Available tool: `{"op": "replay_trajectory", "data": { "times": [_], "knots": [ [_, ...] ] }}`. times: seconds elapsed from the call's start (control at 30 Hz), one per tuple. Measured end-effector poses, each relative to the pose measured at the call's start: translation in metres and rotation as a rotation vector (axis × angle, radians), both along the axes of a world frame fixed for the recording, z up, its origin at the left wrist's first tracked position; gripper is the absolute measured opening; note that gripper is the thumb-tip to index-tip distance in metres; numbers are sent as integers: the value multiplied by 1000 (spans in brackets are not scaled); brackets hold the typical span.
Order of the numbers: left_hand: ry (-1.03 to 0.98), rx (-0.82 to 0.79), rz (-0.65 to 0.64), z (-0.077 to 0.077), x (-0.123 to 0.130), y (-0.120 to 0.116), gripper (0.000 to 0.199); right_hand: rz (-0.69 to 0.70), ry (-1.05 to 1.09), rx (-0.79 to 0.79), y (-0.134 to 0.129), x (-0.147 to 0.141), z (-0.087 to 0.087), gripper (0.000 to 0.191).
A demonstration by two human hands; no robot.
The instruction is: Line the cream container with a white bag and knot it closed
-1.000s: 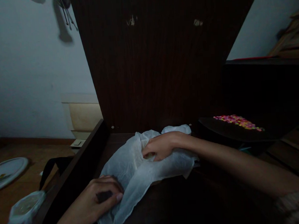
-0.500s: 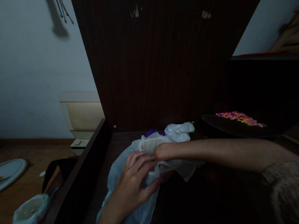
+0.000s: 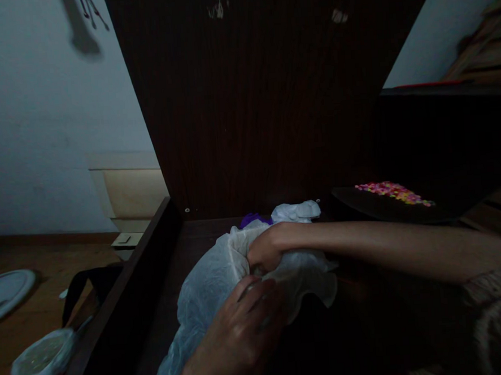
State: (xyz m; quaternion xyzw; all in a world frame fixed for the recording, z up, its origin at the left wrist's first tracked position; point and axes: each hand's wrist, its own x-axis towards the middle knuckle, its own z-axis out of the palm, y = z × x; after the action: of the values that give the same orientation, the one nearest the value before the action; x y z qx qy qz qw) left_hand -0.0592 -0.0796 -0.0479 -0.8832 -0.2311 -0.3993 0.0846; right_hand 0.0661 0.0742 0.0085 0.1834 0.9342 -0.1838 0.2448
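A pale, sheer cloth (image 3: 205, 286) lies bunched in a dark wooden compartment, trailing toward the lower left. My right hand (image 3: 265, 251) reaches in from the right, its fingers hidden in the gathered folds. Just below it, my left hand (image 3: 250, 317) is against the cloth with bent fingers; blur and shadow hide what its fingertips hold, if anything. Behind my right wrist are a white crumpled item (image 3: 295, 211) and a purple item (image 3: 253, 219).
A dark upright panel (image 3: 262, 107) stands behind. On the right, colourful small pieces (image 3: 395, 192) lie on a dark shelf. At left are a wooden side edge (image 3: 125, 291), a bag-lined container (image 3: 42, 358) and a white oval object (image 3: 10, 290) on the floor.
My left hand has moved down and right, its fingers curling. My right hand now shows more of its back beside the cloth's gathered edge. The view has shifted slightly.
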Motion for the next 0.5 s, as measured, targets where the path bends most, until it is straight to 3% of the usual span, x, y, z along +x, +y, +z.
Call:
{"op": "replay_trajectory", "data": {
  "times": [0.1,0.27,0.37,0.5],
  "knots": [
    [100,34,54,-16,6,-2,19,111,-97,-2,-6,6,26,30],
    [152,147,114,-34,11,-3,28,144,-86,102,-16,10,58,38],
    [108,153,44,-38,13,-1,30,181,-42,127,-17,12,60,41],
    [128,39,5,-42,15,1,33,198,-61,90,-13,11,39,36]
  ]
}}
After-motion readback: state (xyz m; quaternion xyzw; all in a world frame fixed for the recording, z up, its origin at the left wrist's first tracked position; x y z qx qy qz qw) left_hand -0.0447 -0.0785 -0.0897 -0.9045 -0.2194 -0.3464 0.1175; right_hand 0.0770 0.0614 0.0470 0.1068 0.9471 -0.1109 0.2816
